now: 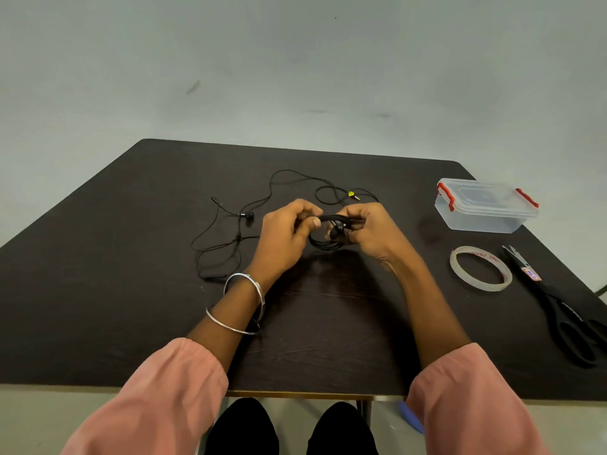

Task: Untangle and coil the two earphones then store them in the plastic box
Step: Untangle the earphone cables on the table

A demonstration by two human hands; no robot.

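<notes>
A coiled black earphone (328, 239) hangs between my two hands above the middle of the dark table (115, 290). My left hand (284, 236) pinches the coil's left side with thumb and fingers. My right hand (368, 229) grips its right side, fingers curled round the wire and an earbud. The second black earphone (236, 239) lies loose and spread out on the table behind and to the left of my hands, its plug (353, 194) near my right hand. The clear plastic box (486, 205) with red clips stands closed at the far right.
A roll of clear tape (480, 268) lies flat to the right of my right forearm. Black scissors (565, 307) lie along the table's right edge. Two metal bangles (244, 303) sit on my left wrist. The table's front edge is just below my sleeves.
</notes>
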